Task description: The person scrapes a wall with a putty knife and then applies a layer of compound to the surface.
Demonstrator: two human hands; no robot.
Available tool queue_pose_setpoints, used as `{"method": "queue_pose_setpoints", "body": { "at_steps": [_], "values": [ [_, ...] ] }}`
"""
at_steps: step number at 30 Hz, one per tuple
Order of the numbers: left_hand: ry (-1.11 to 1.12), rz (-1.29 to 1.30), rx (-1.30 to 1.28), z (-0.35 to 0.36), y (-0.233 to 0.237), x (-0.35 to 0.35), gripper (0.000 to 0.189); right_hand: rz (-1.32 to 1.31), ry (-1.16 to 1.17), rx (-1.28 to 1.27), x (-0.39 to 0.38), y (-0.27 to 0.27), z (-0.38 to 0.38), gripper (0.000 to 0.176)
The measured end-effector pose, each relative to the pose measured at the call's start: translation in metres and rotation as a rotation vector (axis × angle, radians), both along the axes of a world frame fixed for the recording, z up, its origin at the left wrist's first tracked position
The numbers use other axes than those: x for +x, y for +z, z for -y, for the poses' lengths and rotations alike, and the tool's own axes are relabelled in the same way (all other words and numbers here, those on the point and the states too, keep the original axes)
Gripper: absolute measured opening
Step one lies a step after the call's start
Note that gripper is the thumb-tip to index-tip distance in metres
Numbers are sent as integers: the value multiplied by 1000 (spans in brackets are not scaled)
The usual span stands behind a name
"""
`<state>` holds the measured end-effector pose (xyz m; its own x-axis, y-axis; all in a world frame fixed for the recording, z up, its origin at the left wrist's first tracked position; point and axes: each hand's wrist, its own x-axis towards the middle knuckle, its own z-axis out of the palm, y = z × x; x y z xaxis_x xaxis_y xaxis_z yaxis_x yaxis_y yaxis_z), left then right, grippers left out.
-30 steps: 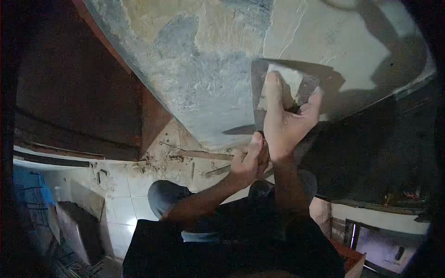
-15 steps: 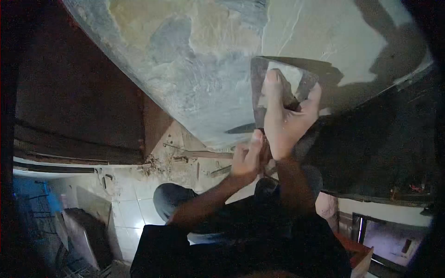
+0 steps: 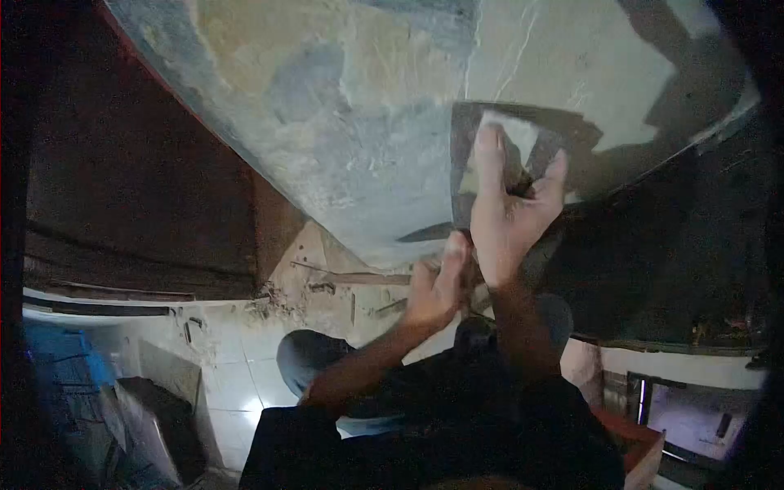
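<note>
Flat plate [image 3: 464, 139] dk grey, whitish patch [image 3: 520, 133] (R hand [image 3: 510, 220] on it).

Single head camera, worn on person's head, facing forward and down past both forearms [image 3: 371, 359] to mottled surface [image 3: 351, 155], hands within close view

Mottled grey-blue and tan are shown across the large panel [image 3: 351, 163] toward 11 o'clock; its beige part is streaked with white at 1 o'clock. The dark grey plate [image 3: 463, 171] is patched with white. Dark brown cladding [image 3: 139, 171] is seen at 10 o'clock, pale gridded tiles [image 3: 233, 371] at 7.
</note>
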<state>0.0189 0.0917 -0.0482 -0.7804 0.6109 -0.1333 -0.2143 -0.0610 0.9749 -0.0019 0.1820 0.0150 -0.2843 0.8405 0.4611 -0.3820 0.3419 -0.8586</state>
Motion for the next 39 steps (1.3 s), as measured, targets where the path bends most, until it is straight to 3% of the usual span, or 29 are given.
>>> {"method": "queue_pose_setpoints", "body": {
  "at_steps": [2, 5, 6, 7, 9, 10, 15, 17, 18, 19, 20, 24, 27, 31, 33, 37, 39],
  "values": [
    [-26, 114, -69, -1, 8, 2, 49, -98, 98, 52, -1, -9, -6, 47],
    [-122, 219, -28, 7, 21, -7, 49, -99, 71, 74, -3, -1, -6, 44],
    [-109, 226, 146, 3, -8, -6, 49, -89, 67, 69, 0, -5, -6, 44],
    [-113, 232, 144, 2, -8, 1, 49, -51, 38, 98, 1, -10, -6, 40],
    [15, -172, -60, -2, -5, 7, 49, -31, 4, 148, -1, -8, -9, 36],
    [5, 246, 26, -5, -4, 6, 49, -70, 31, 134, -4, -6, -10, 32],
    [-141, 242, 100, 5, 7, -2, 49, -51, 37, 93, -5, -15, -9, 24],
    [168, -433, 14, -5, -7, 10, 50, -69, 74, 46, -3, -10, -6, 25],
    [-87, 135, 13, 3, 2, 3, 51, -7, -7, 126, -4, -13, -10, 26],
    [-86, 143, 8, 5, 4, -1, 51, 63, -87, 195, -4, -13, -11, 27],
    [-101, 148, 31, 6, 5, -5, 52, -37, -49, 238, -6, -8, -13, 29],
    [-97, 209, 43, 4, 9, 1, 53, -58, 55, 65, -1, -11, -5, 33],
    [-97, 278, -42, 4, 11, 0, 54, -111, -13, 170, -4, -6, -5, 37],
    [-140, 127, 47, 11, 11, -5, 56, 67, 27, 91, 2, 2, -3, 31],
    [-104, 103, -80, 6, 2, 0, 54, -13, 36, 112, -2, -4, -6, 34],
    [-94, 224, 40, 10, 23, -7, 52, -195, 82, 108, -7, 7, -3, 39],
    [-64, 175, 18, 10, 22, -4, 51, -130, 78, 111, -2, 3, -2, 31]
  ]
}}
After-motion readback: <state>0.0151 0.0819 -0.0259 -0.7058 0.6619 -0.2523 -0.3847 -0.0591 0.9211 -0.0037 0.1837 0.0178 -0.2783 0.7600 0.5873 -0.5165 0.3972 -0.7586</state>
